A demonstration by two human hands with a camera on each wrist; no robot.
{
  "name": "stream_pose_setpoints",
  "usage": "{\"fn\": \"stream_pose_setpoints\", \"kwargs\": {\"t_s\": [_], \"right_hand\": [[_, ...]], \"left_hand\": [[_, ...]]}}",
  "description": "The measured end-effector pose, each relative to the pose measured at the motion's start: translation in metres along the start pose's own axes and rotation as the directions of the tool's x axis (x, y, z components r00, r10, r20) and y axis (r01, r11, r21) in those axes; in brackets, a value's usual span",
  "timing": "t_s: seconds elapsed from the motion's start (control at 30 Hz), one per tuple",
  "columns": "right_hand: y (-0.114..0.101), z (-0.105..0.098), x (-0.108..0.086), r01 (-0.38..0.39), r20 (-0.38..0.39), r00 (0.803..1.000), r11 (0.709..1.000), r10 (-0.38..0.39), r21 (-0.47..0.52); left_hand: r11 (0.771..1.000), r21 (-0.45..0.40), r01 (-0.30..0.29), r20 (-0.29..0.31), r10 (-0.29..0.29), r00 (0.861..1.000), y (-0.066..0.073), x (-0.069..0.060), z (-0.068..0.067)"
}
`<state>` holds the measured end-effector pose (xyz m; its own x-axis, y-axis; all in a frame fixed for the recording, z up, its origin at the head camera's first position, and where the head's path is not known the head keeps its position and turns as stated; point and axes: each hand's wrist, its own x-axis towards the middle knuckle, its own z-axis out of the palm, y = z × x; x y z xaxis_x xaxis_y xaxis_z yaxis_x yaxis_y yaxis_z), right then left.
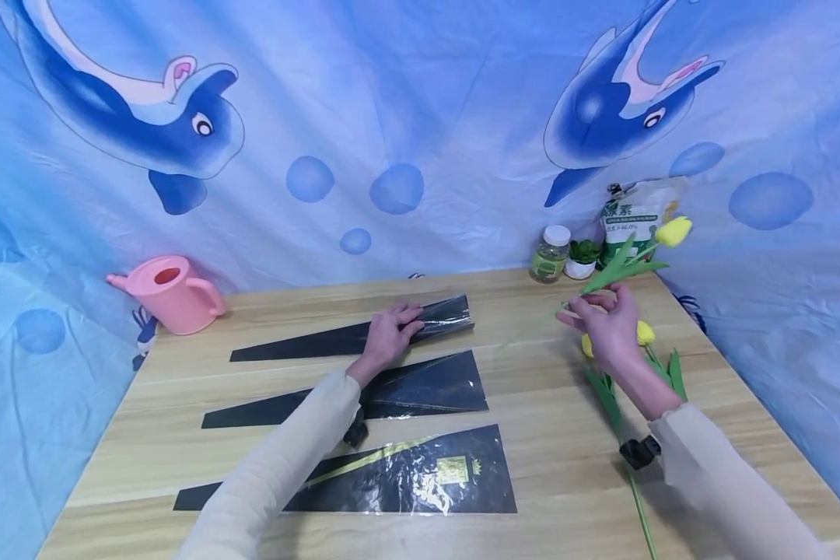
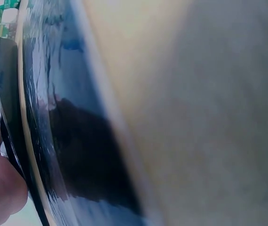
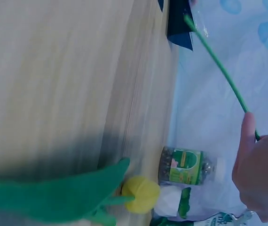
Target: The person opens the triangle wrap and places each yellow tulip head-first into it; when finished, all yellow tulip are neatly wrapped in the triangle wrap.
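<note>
My right hand (image 1: pixel 612 323) pinches the green stem of a yellow artificial tulip (image 1: pixel 674 231), raised above the table with its bloom to the right. The bare stem (image 3: pixel 221 68) slants toward the wide mouth of the farthest black flower sleeve (image 1: pixel 322 343); whether its tip is inside cannot be told. My left hand (image 1: pixel 388 336) grips that sleeve near its wide end, which stands slightly gaped. Closer to me lie a second black sleeve (image 1: pixel 427 389), partly under my left forearm, and a third with gold print (image 1: pixel 476 490). More yellow tulips (image 1: pixel 645 333) lie below my right hand.
A pink watering can (image 1: pixel 171 295) stands at the back left. Along the back right are a lidded jar (image 1: pixel 550 255), a small potted plant (image 1: pixel 581 260) and a printed bag (image 1: pixel 633 218). A blue dolphin-print cloth (image 1: pixel 427 117) hangs behind the wooden table (image 1: pixel 546 435).
</note>
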<state>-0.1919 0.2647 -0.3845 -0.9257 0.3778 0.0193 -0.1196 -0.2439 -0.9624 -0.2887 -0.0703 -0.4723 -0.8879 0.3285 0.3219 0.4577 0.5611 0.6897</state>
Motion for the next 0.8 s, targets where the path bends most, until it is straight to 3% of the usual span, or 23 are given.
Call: {"fn": "stream_pose_setpoints", "kwargs": {"t_s": [0.23,0.37,0.4,0.47,0.6,0.63,0.8], "right_hand": [[0.016,0.014,0.022,0.067,-0.156,0.987,0.990,-0.047,0.124],[0.023,0.022,0.028,0.120,-0.211,0.974,0.980,-0.086,0.156],[0.030,0.020,0.036,0.138,-0.201,0.975,0.969,-0.096,0.206],[0.034,0.026,0.038,0.159,-0.220,0.969,0.968,-0.115,0.195],[0.044,0.038,0.040,0.139,-0.226,0.969,0.972,-0.095,0.189],[0.040,0.045,0.034,0.120,-0.242,0.967,0.984,-0.085,0.133],[0.044,0.052,0.036,0.081,-0.227,0.973,0.983,-0.042,0.165]], "left_hand": [[1.000,0.013,-0.012,-0.003,0.012,1.000,-0.003,0.000,0.002],[1.000,0.015,-0.006,0.004,0.006,1.000,-0.002,0.000,0.002],[1.000,0.014,-0.007,0.002,0.007,1.000,-0.002,0.000,0.002],[1.000,0.014,-0.007,0.001,0.007,1.000,-0.001,0.000,0.002],[1.000,0.017,0.004,0.003,-0.004,1.000,0.000,-0.001,0.002],[1.000,0.018,0.005,0.003,-0.005,1.000,0.000,-0.001,0.002],[1.000,0.006,-0.017,0.002,0.017,1.000,0.002,0.000,0.004]]}}
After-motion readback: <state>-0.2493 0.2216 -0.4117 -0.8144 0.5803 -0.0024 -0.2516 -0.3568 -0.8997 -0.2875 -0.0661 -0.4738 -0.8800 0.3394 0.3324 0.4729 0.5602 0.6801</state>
